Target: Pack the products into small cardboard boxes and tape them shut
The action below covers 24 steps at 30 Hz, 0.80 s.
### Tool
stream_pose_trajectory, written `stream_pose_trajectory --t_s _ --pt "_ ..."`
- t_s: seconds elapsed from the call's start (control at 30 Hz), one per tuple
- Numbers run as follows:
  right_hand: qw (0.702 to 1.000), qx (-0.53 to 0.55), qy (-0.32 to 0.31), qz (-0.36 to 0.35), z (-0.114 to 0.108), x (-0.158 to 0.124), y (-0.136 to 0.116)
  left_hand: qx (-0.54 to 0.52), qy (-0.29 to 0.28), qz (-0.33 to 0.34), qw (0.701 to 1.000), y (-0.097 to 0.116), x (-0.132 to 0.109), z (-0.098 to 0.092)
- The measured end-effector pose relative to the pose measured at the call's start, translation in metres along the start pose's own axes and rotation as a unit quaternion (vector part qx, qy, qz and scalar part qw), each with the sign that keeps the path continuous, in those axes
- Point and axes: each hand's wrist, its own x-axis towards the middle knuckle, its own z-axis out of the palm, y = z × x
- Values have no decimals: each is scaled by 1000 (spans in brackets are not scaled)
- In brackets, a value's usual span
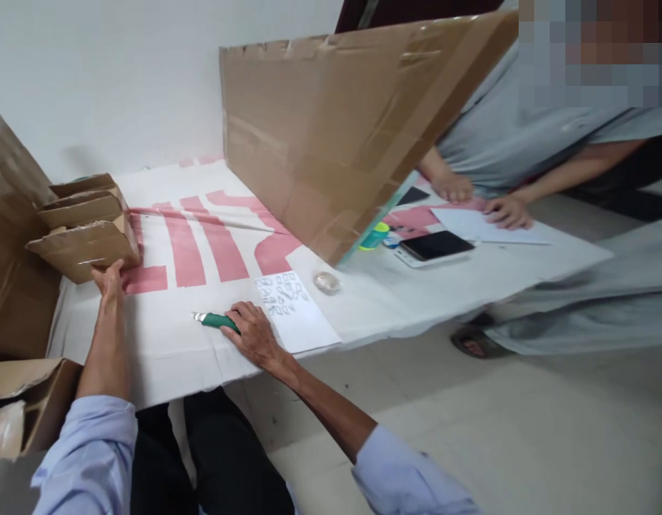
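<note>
Table covered with a white cloth (167, 350) bearing broad pink-red markings; head view only. Right hand (256, 335) rests low over the near part of the cloth, thumb and fingers closed about the rear end of a green-handled tool (218, 321); grip reads as grasping the handle. The tool lies almost flat, its silvery tip pointing left, away from the palm. Left hand (110, 277) is at the lower front of a small cardboard carton (84, 247), fingertips touching its face near the corner; whether it grasps the carton or merely presses on it, cannot tell. This carton is at the left end of the table, its raised flaps one behind another. Just beside the right hand, a written sheet (309, 329) shows rows of small hand-drawn marks on its upper part; a small round clear object (327, 282) sits near its right edge. Beyond, a large cardboard panel (320, 129) stands on the table, leaning. On its far side a co-worker's two hands (507, 213) rest, one on a white paper (486, 227), near a dark phone (437, 245) and a yellow-and-turquoise container (374, 236). Lower left: an open cardboard box (57, 404), partly cut off by the frame edge
</note>
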Motion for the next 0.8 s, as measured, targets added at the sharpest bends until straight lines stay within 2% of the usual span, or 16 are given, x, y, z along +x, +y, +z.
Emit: stream_pose_trajectory --t_s 0.1,0.17,0.27,0.37,0.43,0.5,0.6,0.7,0.8 --pt "1000 -9 6 -4 4 2 2 -50 84 -45 994 10 -11 4" --pt "1000 -15 15 -4 6 4 2 -77 95 -58 991 14 -31 9" --pt "1000 -17 23 -8 8 5 3 -95 55 -33 993 14 -81 14" --pt "999 -10 30 -20 9 2 4 -116 -39 22 992 9 -156 10" --pt "999 -4 40 -28 11 -2 6 -101 -98 56 988 8 -210 0" --pt "998 1 48 -34 15 -6 9 -57 -130 106 984 10 -261 -15" --pt "998 0 53 -43 23 -9 14 24 -111 191 975 20 -318 -47" --pt "997 -5 57 -50 29 -11 18 97 -24 301 948 36 -348 -89" --pt "997 -10 60 -54 32 -13 19 180 112 384 898 48 -352 -138"
